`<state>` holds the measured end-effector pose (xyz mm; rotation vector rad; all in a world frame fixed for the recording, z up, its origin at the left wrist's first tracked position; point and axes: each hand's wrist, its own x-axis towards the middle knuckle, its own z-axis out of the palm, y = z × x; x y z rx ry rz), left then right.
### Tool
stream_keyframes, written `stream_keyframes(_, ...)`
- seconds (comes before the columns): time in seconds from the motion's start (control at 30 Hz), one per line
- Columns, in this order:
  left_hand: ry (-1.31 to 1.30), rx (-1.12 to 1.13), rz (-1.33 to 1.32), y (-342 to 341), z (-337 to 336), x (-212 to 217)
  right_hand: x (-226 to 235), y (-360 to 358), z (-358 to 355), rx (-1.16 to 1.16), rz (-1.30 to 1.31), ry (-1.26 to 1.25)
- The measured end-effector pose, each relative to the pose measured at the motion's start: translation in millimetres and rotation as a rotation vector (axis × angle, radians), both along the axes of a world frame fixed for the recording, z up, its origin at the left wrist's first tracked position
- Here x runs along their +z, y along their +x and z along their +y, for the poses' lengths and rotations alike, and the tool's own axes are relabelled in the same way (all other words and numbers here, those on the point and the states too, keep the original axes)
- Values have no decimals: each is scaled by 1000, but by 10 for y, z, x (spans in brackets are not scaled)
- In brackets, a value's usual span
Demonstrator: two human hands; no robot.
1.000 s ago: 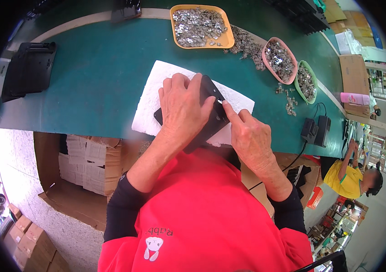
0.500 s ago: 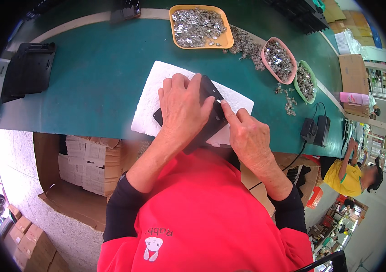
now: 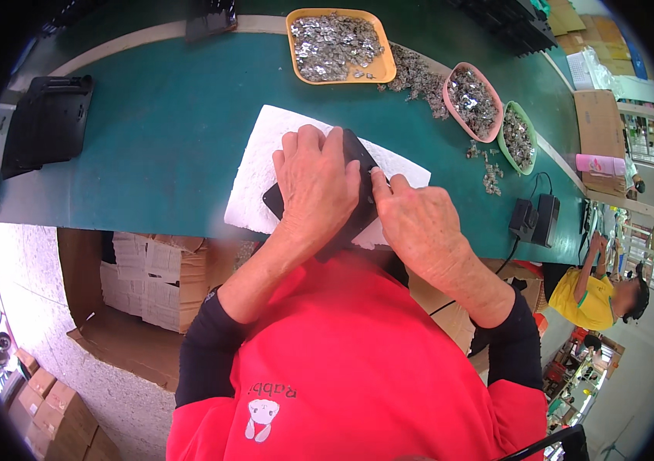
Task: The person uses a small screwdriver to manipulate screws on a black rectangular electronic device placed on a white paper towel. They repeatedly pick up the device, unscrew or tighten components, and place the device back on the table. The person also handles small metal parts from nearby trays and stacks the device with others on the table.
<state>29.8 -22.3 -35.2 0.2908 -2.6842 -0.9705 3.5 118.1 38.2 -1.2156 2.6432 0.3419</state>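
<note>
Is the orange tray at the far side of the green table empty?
No, the orange tray at the far side of the green table holds a heap of small silvery parts.

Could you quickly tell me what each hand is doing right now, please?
Left hand: flat, pressing down the flat black plastic panel on the white foam sheet.
Right hand: fingertips on the panel's edge.

A flat panel [image 3: 358,154] lies on a foam sheet [image 3: 265,165] on the table [image 3: 165,115] before me. My left hand [image 3: 315,184] rests on it, my right hand [image 3: 419,223] just beside. Three trays of small parts [image 3: 338,46] sit behind, to the right.
</note>
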Motion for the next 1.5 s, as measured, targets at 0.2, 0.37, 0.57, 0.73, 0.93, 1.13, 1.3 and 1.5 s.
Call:
stream_keyframes(0.2, -41, 13, 6, -10, 6, -18, 46, -140, -42, 107, -6, -119)
stream_keyframes(0.37, -73, 16, 19, -39, 12, 1, 63, -208, -18, 83, -29, -121)
stream_keyframes(0.57, -69, -3, 21, 4, -18, -2, 116, -347, 223, -125, -241, -219)
stream_keyframes(0.73, -170, -68, -50, -45, -116, 117, -585, -279, 388, -312, -309, -821)
stream_keyframes(0.93, -249, -174, 154, -711, -285, 119, -653, -155, 358, -338, -245, -834)
stream_keyframes(1.13, -424, -232, 114, -1157, -247, -81, -679, -156, 376, -326, -218, -879)
stream_keyframes(1.3, -351, -225, 160, -1193, -223, -173, -718, -172, 398, -323, -229, -892)
stream_keyframes(1.5, -365, -188, 77, -1249, -239, -148, -695, -170, 383, -337, -239, -878)
